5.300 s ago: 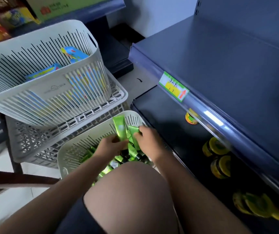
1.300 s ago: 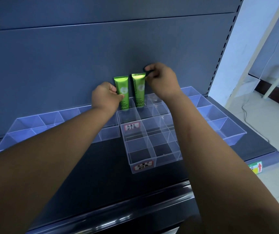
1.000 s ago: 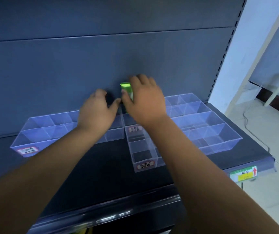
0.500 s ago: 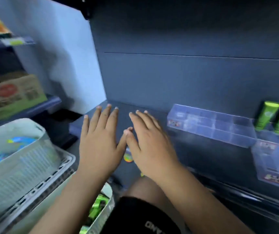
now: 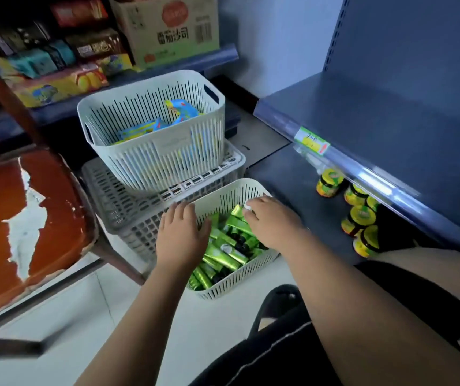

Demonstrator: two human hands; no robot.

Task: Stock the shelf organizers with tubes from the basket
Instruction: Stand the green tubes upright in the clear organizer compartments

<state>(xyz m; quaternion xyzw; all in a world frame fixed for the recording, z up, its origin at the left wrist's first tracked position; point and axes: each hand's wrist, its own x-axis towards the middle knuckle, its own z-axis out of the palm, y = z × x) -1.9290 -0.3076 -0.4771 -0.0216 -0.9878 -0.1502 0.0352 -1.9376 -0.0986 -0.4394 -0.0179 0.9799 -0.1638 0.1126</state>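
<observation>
the step in hand looks like gathering a fresh lot of green tubes (image 5: 224,256) from the low white basket (image 5: 237,284). it sits on the floor against the front of the bottom shelf (image 5: 287,174), just below a grey crate (image 5: 123,201) that carries a second basket (image 5: 156,160) of blue packets. the left hand (image 5: 181,236) hovers over the near-left rim, fingers straight and spread, holding nothing. the right hand (image 5: 273,222) is at the far end of the heap, fingers bent down onto the tubes. whether they have closed on one i cannot tell, since the thumb is hidden.

to do it well, i'd lift tubes off the top of the pile rather than dig. gather a few side by side in each hand with the caps all facing one way, and grip round the body, not the flat crimped end. that way they should drop into the shelf organizers, out of view here, without re-sorting. the right forearm should stay clear of the jars (image 5: 359,215) just beside it.

the tubes lie in a jumble, mostly flat or propped on one another. their long axes run on mixed slants, many diagonal across the basket. several dark caps meet near the middle of the heap. one tube by the right fingertips seems to lean against the far wall, crimped end up.
</observation>
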